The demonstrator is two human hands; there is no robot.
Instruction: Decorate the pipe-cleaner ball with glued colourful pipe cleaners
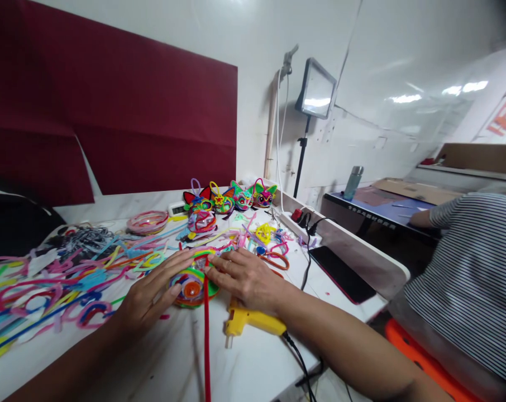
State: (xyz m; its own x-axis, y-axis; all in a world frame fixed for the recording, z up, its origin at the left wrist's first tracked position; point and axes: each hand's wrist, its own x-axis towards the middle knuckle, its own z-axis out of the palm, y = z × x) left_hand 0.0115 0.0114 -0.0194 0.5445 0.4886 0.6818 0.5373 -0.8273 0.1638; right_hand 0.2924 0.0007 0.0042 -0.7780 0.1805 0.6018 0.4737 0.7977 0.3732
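Note:
A round craft piece of coiled, colourful pipe cleaners (192,289) lies on the white table, with an orange coil in its middle. My left hand (154,287) grips its left side, thumb in front and fingers over the top. From the piece a red pipe cleaner (207,346) runs straight down towards the table's near edge. My right hand (247,276) pinches that strip near its upper end, against the piece's right side. Just below my right hand lies a yellow hot glue gun (253,321), its nozzle pointing towards me.
Loose pipe cleaners (98,279) cover the left side. Several finished cat-like faces (223,201) stand at the back. A phone (343,273) and a power strip (299,226) lie to the right, with cables nearby. A person in a striped shirt (475,279) sits beyond the low partition.

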